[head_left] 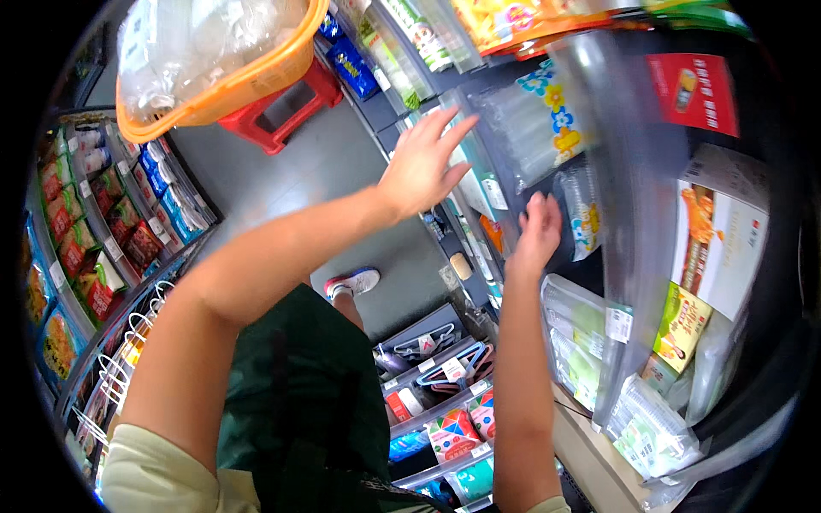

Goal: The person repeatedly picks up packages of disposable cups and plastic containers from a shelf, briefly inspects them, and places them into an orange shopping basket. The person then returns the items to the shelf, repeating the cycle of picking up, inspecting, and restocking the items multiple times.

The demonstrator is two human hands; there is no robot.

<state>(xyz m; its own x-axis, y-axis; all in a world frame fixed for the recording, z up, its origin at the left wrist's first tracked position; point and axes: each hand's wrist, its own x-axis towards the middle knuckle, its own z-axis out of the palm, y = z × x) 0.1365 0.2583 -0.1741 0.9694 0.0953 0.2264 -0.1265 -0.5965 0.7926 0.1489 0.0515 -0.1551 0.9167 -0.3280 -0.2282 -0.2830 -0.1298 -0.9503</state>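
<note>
My left hand [424, 165] reaches over the front edge of a store shelf, fingers spread and holding nothing. My right hand [539, 232] is at the shelf with slightly bent, parted fingers and nothing visible in them. Just beyond it lies a clear plastic pack with printed flowers [535, 125]. A second, narrower flower-printed pack [580, 215] of clear ribbed items sits right beside my right fingers; I cannot tell whether they touch it. Below it are clear plastic containers with green labels [574, 340], behind my right forearm.
An orange basket [221, 99] full of clear-wrapped goods rests on a red plastic stool [282, 122]. Bagged snacks [67, 218] fill the left shelves. Clothes hangers [455, 369] occupy the lower shelves. A transparent shelf guard [632, 211] rises at right, before a white box [725, 237].
</note>
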